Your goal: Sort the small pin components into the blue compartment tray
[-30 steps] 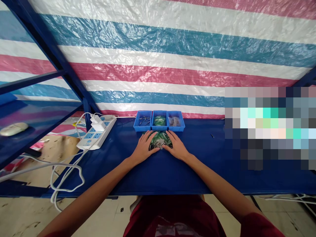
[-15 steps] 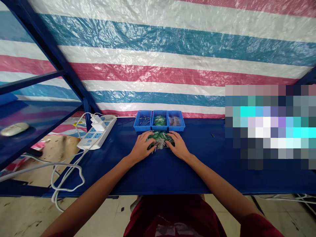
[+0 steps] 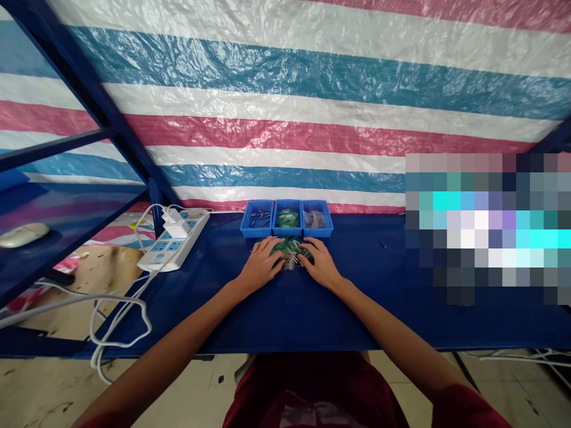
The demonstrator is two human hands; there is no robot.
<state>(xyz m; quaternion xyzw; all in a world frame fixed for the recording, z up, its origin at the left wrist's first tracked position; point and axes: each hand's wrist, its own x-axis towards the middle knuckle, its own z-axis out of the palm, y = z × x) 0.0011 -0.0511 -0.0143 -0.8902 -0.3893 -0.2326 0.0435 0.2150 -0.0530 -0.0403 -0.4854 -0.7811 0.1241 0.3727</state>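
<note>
On blue table (image 3: 285,315), green pile (image 3: 292,245), long axis sideways; left hand (image 3: 262,263), right hand (image 3: 322,263) apart, cupped at its ends.

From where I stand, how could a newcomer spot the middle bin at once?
Behind the blue table hangs a striped sheet. At the table's far side, just beyond the pile between the left hand and right hand, three blue bins stand in a row. The middle bin alone holds green pieces; the left bin has thin sticks, the right bin greyish bits.
</note>
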